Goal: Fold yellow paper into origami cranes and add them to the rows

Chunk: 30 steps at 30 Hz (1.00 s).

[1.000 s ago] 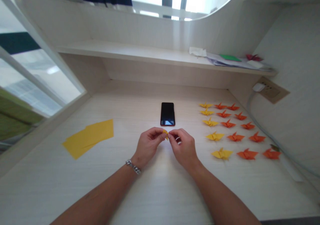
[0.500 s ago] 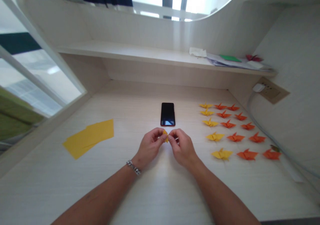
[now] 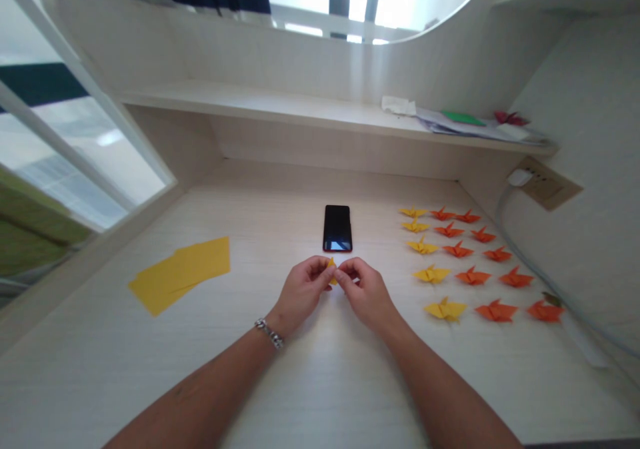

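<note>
Between my fingertips is a small piece of folded yellow paper, mostly covered by my fingers. My left hand pinches it from the left, thumb on top. From the other side, my right hand closes thumb and fingers on it as well. Both hands are just in front of a black phone lying flat on the desk. To the right stand rows of folded paper cranes, yellow ones in the nearest column and orange ones beyond. Flat yellow paper sheets overlap at the left.
A shelf runs along the back, holding papers and crumpled white tissue. A grey cable drops from a wall socket along the right side. A window frame borders the desk at the left.
The yellow folded paper has turned slightly in my fingers, and its tip now points up. My hands stay nearly in place; the whole view has shifted a little.
</note>
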Each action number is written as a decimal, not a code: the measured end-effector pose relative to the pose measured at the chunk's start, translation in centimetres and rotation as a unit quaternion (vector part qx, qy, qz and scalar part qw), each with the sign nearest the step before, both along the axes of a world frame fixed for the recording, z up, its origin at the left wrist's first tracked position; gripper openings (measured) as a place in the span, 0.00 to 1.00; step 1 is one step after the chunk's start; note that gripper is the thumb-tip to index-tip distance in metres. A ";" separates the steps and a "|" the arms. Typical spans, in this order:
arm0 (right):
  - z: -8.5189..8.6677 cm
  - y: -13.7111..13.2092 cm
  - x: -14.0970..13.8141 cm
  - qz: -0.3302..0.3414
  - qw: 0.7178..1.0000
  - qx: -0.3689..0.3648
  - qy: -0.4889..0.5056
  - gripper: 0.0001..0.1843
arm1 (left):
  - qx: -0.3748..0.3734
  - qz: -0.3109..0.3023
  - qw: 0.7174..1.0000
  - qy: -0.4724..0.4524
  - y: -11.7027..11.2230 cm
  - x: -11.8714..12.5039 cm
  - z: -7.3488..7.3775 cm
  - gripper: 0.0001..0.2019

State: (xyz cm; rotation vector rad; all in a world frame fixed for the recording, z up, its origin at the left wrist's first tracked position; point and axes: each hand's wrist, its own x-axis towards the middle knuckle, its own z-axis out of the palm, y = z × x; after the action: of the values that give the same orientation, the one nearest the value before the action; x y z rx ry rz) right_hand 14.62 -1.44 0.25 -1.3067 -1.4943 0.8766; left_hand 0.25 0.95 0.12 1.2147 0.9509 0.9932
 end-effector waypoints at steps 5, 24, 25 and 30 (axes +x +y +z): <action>0.4 -0.2 0.2 -0.022 0.999 0.019 -0.032 0.09 | -0.026 -0.008 0.999 -0.041 -0.1 -0.1 0.2 0.14; 0.2 0.8 0.9 0.049 0.955 -0.155 0.248 0.14 | -0.029 0.000 0.998 -0.055 0.3 -0.1 -0.4 0.11; 0.1 0.8 0.8 0.050 0.956 -0.156 0.244 0.14 | -0.024 -0.003 0.998 -0.052 0.3 -0.1 -0.4 0.11; -0.7 1.1 0.6 0.049 0.965 -0.146 0.213 0.12 | 0.006 -0.027 0.999 -0.018 0.3 -0.2 -0.2 0.09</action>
State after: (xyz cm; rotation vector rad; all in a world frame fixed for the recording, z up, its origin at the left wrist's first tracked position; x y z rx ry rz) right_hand 15.20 -0.33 -0.49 -1.1590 -1.1245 1.3883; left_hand 0.04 1.22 -0.12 1.2224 0.8804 0.9758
